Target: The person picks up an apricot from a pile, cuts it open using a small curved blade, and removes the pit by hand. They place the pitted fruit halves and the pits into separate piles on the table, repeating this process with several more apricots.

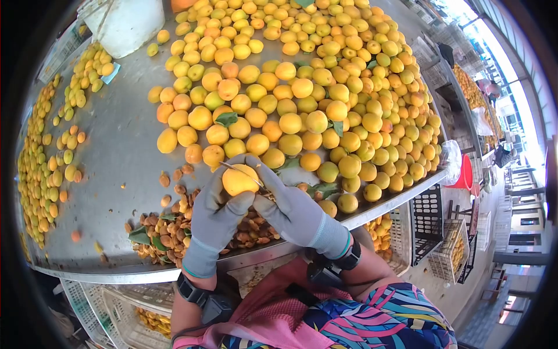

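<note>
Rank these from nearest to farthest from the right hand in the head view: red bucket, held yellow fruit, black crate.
1. Held yellow fruit: between the left hand and right hand.
2. Black crate: off to the right, beside the table.
3. Red bucket: also right, beyond the crate.

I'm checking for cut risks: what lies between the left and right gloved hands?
In the head view, a yellow fruit sits between the left hand and right hand, with a thin, partly hidden tool at its edge.

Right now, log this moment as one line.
left hand: holding yellow fruit | right hand: holding thin tool | brown pits: heaped on table
</note>
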`<act>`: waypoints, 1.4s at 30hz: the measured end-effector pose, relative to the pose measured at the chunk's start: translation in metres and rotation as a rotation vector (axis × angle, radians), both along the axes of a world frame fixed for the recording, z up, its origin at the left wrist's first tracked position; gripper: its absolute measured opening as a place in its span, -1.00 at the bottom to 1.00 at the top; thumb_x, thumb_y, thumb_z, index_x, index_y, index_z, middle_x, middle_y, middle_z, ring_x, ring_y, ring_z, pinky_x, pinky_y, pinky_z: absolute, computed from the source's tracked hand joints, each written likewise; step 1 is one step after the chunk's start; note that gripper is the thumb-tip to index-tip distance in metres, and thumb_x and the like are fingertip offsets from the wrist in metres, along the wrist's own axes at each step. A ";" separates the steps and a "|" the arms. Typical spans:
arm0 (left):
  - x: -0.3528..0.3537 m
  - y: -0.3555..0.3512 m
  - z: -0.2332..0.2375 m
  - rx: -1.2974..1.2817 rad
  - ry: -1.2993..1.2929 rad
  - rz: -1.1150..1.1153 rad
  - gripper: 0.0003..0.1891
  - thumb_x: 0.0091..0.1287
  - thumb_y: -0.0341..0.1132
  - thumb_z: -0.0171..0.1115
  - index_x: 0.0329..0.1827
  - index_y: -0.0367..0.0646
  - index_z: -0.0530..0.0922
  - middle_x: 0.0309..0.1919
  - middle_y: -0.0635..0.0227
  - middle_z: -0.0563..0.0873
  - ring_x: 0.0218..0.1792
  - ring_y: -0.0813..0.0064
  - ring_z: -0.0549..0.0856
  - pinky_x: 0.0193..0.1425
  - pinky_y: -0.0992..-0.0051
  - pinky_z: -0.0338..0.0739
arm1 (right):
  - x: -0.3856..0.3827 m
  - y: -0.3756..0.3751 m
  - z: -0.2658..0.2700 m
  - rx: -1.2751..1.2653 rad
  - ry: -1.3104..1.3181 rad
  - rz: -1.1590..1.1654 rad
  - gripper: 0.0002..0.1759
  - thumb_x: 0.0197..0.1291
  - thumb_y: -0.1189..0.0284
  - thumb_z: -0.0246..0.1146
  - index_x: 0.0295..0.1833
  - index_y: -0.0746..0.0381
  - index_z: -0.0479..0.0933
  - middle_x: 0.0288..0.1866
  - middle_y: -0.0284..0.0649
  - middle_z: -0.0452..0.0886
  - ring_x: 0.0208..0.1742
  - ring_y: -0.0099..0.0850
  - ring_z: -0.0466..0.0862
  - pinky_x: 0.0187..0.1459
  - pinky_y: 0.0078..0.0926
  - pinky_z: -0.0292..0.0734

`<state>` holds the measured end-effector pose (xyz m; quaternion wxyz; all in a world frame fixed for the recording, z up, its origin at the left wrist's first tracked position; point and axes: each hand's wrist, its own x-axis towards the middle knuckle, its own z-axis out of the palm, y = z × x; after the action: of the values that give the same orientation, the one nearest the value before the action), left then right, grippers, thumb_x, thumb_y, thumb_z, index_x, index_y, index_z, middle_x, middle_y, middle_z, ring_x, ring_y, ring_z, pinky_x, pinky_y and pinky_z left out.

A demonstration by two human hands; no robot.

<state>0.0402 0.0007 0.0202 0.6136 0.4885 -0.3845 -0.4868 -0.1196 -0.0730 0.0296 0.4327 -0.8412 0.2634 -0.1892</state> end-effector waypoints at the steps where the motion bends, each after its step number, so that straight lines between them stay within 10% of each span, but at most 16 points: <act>1: -0.001 0.001 -0.001 0.012 0.112 0.014 -0.43 0.34 -0.24 0.32 0.34 -0.27 0.36 0.06 0.38 0.61 0.03 0.59 0.58 0.14 0.58 0.48 | 0.001 0.001 -0.001 -0.020 -0.001 -0.009 -0.24 0.39 0.23 0.07 0.54 0.28 -0.09 -0.52 0.04 0.57 -0.48 -0.02 0.63 -0.43 -0.17 0.48; 6: -0.009 0.005 -0.013 -0.019 0.616 0.055 -0.42 0.32 -0.21 0.35 0.33 -0.27 0.37 0.07 0.38 0.60 0.04 0.59 0.58 0.15 0.57 0.47 | 0.009 0.009 -0.002 -0.064 -0.129 -0.068 -0.22 0.37 0.20 0.09 0.54 0.25 -0.07 -0.54 0.03 0.55 -0.49 -0.02 0.62 -0.44 -0.16 0.49; 15: 0.003 0.004 -0.004 0.048 -0.034 -0.003 -0.39 0.26 -0.24 0.39 0.33 -0.29 0.39 0.06 0.34 0.63 0.04 0.56 0.59 0.17 0.54 0.48 | -0.001 0.002 -0.004 -0.128 0.114 -0.010 -0.24 0.32 0.23 0.15 0.51 0.27 0.01 -0.56 0.00 0.55 -0.51 -0.02 0.61 -0.46 -0.14 0.47; 21: -0.009 0.009 -0.017 0.102 0.571 0.110 -0.42 0.27 -0.24 0.39 0.31 -0.29 0.44 0.05 0.34 0.65 0.06 0.54 0.61 0.17 0.53 0.49 | 0.008 0.008 -0.003 -0.074 -0.027 -0.128 -0.29 0.33 0.25 0.13 0.49 0.25 0.06 -0.60 -0.04 0.53 -0.53 -0.04 0.60 -0.48 -0.16 0.47; 24: -0.002 0.010 -0.015 0.051 0.300 0.116 -0.43 0.25 -0.24 0.41 0.29 -0.27 0.46 0.04 0.35 0.66 0.07 0.49 0.62 0.16 0.50 0.51 | 0.001 0.003 0.008 -0.033 0.004 -0.048 -0.30 0.34 0.25 0.12 0.49 0.24 0.06 -0.62 -0.06 0.52 -0.55 -0.05 0.60 -0.50 -0.17 0.46; 26: 0.007 0.008 0.003 -0.002 -0.343 0.088 -0.40 0.23 -0.23 0.43 0.30 -0.25 0.46 0.04 0.36 0.66 0.06 0.45 0.63 0.15 0.49 0.52 | -0.003 0.001 0.011 -0.104 0.126 0.008 -0.28 0.33 0.26 0.13 0.50 0.24 0.04 -0.63 -0.08 0.52 -0.56 -0.05 0.59 -0.51 -0.17 0.44; 30: 0.006 0.006 0.005 0.038 -0.401 0.064 -0.37 0.22 -0.21 0.44 0.31 -0.28 0.43 0.08 0.32 0.64 0.09 0.42 0.62 0.17 0.48 0.51 | 0.002 0.003 0.006 -0.035 0.114 0.001 -0.27 0.33 0.26 0.13 0.51 0.24 0.03 -0.64 -0.08 0.51 -0.57 -0.07 0.58 -0.52 -0.19 0.43; 32: -0.006 0.003 -0.001 -0.028 0.288 0.141 -0.36 0.22 -0.25 0.44 0.32 -0.32 0.41 0.11 0.28 0.61 0.11 0.42 0.60 0.21 0.48 0.49 | 0.006 0.006 0.003 -0.066 0.031 -0.064 -0.26 0.32 0.26 0.14 0.50 0.27 0.03 -0.64 -0.09 0.51 -0.58 -0.08 0.58 -0.53 -0.21 0.43; 36: -0.016 0.007 -0.013 0.018 0.630 0.158 -0.35 0.24 -0.29 0.41 0.35 -0.34 0.36 0.14 0.25 0.60 0.13 0.46 0.59 0.22 0.51 0.48 | 0.005 0.008 -0.008 -0.147 -0.049 -0.090 -0.24 0.32 0.25 0.15 0.51 0.29 0.01 -0.66 -0.11 0.50 -0.61 -0.10 0.56 -0.55 -0.24 0.42; 42: -0.009 0.008 0.008 -0.033 -0.141 0.114 -0.34 0.30 -0.19 0.36 0.38 -0.32 0.33 0.12 0.28 0.60 0.11 0.51 0.57 0.23 0.51 0.46 | -0.001 0.005 -0.001 -0.185 0.078 -0.014 -0.21 0.31 0.25 0.15 0.53 0.29 -0.03 -0.66 -0.12 0.50 -0.63 -0.12 0.56 -0.54 -0.23 0.43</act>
<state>0.0310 0.0086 0.0283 0.6198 0.5324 -0.4063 -0.4091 -0.1208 -0.0676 0.0282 0.3413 -0.8824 0.2673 -0.1829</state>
